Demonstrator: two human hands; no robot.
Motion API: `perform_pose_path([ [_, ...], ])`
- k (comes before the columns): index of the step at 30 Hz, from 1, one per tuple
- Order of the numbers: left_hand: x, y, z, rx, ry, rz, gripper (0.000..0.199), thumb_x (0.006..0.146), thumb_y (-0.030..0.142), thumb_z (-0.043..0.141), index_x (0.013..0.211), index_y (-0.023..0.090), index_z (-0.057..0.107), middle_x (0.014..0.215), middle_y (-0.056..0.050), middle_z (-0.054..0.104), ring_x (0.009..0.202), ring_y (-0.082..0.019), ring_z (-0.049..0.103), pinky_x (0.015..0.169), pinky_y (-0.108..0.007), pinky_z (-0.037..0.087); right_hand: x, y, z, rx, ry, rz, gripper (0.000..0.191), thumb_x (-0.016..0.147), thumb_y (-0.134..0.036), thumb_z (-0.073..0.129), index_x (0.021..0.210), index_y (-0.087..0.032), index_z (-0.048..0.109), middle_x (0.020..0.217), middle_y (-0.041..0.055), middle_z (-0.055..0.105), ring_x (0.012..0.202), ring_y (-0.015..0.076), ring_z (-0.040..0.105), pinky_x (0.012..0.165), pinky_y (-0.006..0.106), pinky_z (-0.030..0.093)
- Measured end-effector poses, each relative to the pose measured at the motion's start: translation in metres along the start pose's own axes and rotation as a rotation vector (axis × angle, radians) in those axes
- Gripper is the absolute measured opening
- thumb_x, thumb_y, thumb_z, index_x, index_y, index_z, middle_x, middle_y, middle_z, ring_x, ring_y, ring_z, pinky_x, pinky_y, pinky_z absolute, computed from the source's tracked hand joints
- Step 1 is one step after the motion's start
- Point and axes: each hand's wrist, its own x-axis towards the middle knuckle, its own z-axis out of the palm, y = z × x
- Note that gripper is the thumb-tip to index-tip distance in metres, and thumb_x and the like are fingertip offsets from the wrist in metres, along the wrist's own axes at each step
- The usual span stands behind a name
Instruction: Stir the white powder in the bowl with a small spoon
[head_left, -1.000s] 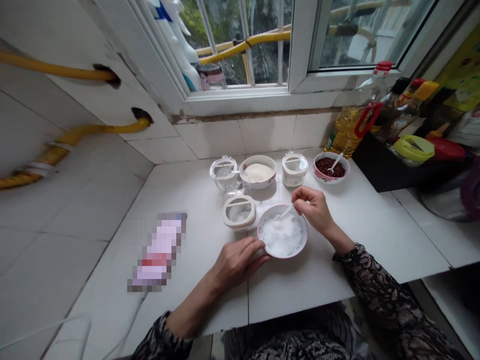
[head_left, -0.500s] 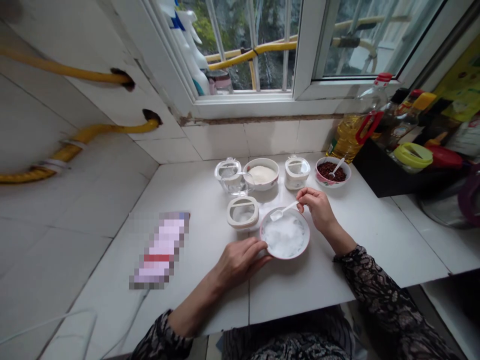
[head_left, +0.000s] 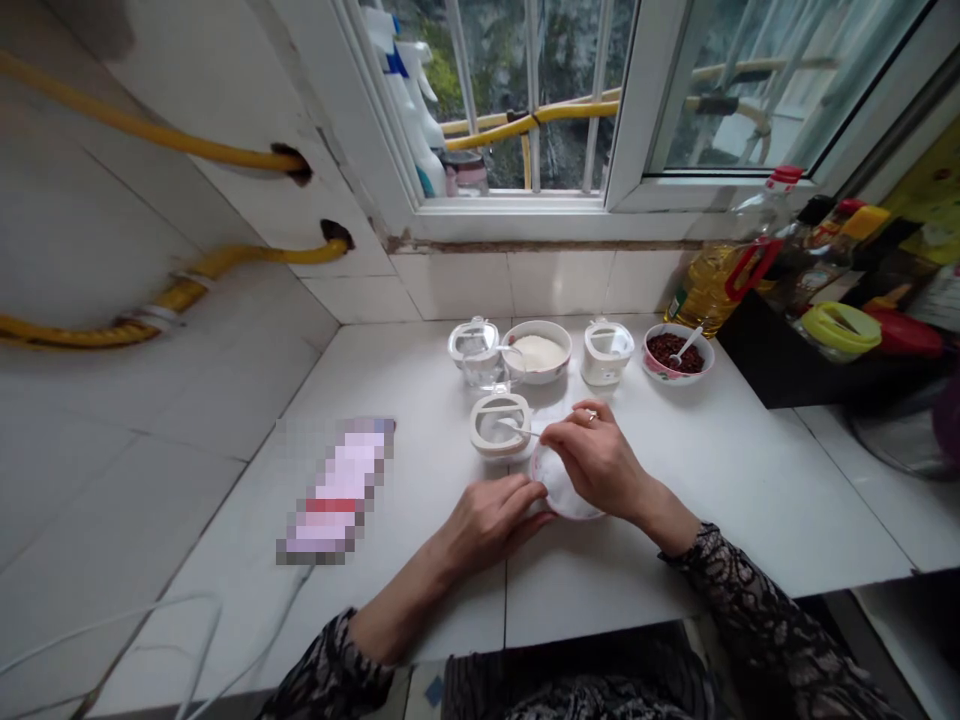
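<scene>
The right hand (head_left: 600, 465) has a close pinch on the handle of a small white plastic spoon (head_left: 526, 431), the thumb and fingertips drawn together around it. The hand is palm-down above the pink-rimmed bowl (head_left: 534, 472), hiding much of it, with the forearm slanting in from the lower right. The spoon points left, its scoop at the opening of the square seasoning jar (head_left: 481, 443), just beside the bowl; whether it touches the white grains (head_left: 490, 428) inside is too small to tell. The left hand (head_left: 491, 515) holds the bowl's left edge in a narrow grip, fingertips at the rim and thumb lower on the near side, its back turned up. White granules (head_left: 556, 490) lie in the bowl, which sits on the white tiled counter (head_left: 622, 570).
</scene>
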Motion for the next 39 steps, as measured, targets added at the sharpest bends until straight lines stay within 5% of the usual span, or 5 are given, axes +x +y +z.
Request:
perform_pose_path([
  [3,0.000,0.000,0.000,0.000,0.000,-0.004,0.014,0.100,0.029,0.048,0.100,0.015,0.052,0.074,-0.002,0.062,0.059,-0.013,0.059,0.050,-0.022,0.046,0.002,-0.001,-0.005,-0.031,0.023,-0.058,0.018,0.090,-0.006,0.047,0.095,-0.020,0.057,0.078,0.0024,0.072,0.068,0.0158,0.061,0.088,0.038,0.046],
  [7,0.000,0.000,0.000,-0.016,-0.001,-0.007,0.014,0.100,0.029,0.048,0.101,0.015,0.052,0.076,-0.003,0.064,0.060,-0.012,0.059,0.052,-0.021,0.047,0.001,0.000,-0.017,0.157,0.152,0.182,0.012,0.088,-0.010,0.053,0.090,-0.021,0.057,0.075,0.0015,0.071,0.073,0.0172,0.063,0.081,0.036,0.048],
  [13,0.001,0.000,-0.001,-0.048,-0.017,-0.018,0.013,0.098,0.028,0.051,0.102,0.015,0.053,0.078,-0.003,0.064,0.063,-0.012,0.061,0.055,-0.021,0.050,-0.005,0.007,-0.023,0.376,0.132,0.450,0.007,0.087,-0.015,0.056,0.087,-0.020,0.060,0.072,0.0010,0.071,0.067,0.0159,0.066,0.070,0.031,0.051],
  [22,-0.001,0.000,-0.001,-0.047,-0.018,-0.018,0.013,0.099,0.028,0.051,0.102,0.015,0.052,0.079,-0.004,0.065,0.064,-0.013,0.062,0.054,-0.022,0.051,-0.001,0.011,-0.029,0.441,0.158,0.467,0.006,0.084,-0.015,0.057,0.084,-0.020,0.059,0.068,-0.0014,0.068,0.064,0.0136,0.064,0.067,0.029,0.050],
  [39,0.001,0.001,-0.001,-0.020,-0.015,-0.011,0.013,0.100,0.028,0.048,0.101,0.015,0.052,0.074,-0.002,0.062,0.059,-0.012,0.059,0.050,-0.021,0.046,0.001,0.002,-0.005,0.513,0.130,0.504,0.003,0.089,-0.023,0.058,0.091,-0.021,0.058,0.078,0.0017,0.070,0.075,0.0160,0.071,0.073,0.031,0.055],
])
